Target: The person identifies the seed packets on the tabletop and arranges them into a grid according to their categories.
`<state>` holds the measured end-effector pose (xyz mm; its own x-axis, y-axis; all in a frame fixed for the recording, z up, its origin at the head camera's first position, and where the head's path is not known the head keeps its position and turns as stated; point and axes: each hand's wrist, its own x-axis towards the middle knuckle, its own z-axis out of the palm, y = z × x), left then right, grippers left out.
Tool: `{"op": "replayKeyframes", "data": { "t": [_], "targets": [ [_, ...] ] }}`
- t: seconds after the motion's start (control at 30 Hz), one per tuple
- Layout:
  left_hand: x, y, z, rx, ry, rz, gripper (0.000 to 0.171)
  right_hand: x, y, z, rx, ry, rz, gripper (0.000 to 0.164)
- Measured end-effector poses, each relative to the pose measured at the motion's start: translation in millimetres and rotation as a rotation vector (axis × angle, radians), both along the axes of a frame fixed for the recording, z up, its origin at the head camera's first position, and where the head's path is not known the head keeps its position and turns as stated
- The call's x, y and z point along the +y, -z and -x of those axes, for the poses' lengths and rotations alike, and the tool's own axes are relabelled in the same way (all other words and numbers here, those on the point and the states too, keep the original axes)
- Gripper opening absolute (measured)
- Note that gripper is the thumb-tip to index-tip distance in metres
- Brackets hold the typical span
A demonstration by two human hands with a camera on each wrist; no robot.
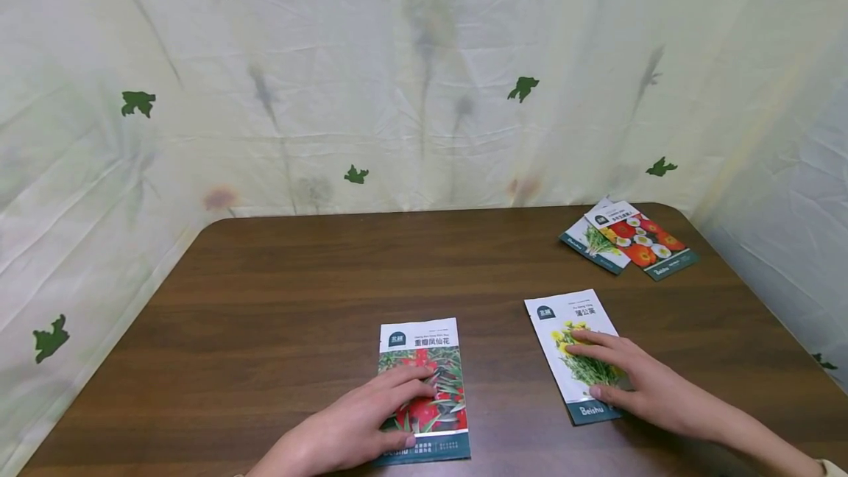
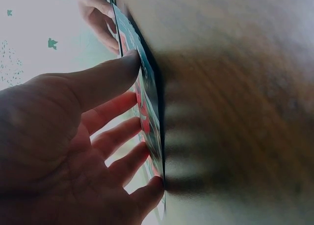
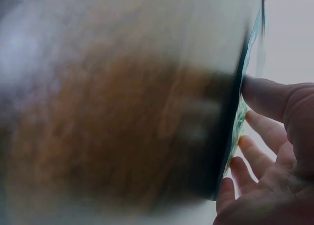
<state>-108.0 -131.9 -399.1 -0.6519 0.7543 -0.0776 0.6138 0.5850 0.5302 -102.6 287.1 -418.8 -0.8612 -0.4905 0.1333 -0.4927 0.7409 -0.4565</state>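
At the bottom middle, the left hand (image 1: 351, 418) rests, fingers spread, on a flat white-and-green packet with red flowers (image 1: 430, 414) on the brown wooden counter (image 1: 278, 278). At lower right, the right hand (image 1: 642, 385), spread too, touches a flat white packet with yellow flowers (image 1: 566, 374); above, two flat flower packets (image 1: 641, 241) overlap.

The left hand (image 1: 347, 418) is facing palm down, its nearly straight fingers (image 1: 415, 390) lying spread, its thumb (image 1: 397, 440) standing apart. The right hand (image 1: 652, 389) is showing a similar pose, fingers pointing inward, its forearm (image 1: 751, 431) slanting outward.
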Motion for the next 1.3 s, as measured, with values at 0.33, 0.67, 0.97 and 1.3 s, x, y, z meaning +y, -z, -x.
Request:
{"op": "replayKeyframes", "data": {
  "t": [0.33,0.67,0.97,1.3],
  "targets": [
    [1,-0.5,-0.5,-0.003,-0.006,0.006,0.048,-4,0.7,-3.6,0.029,-0.017,0.047,0.05],
    [0,-0.9,-0.6,-0.018,-0.012,0.005,0.048,-10,-0.3,-5.5,-0.035,-0.038,0.045,0.05],
    [0,-1.0,1.2,-0.024,-0.007,0.005,0.048,-22,1.6,-10.0,-0.055,-0.008,0.056,0.051],
    [0,-1.7,1.8,-0.037,-0.011,0.0,0.046,-35,2.7,-14.6,-0.072,0.054,0.026,0.055]
  ]
}}
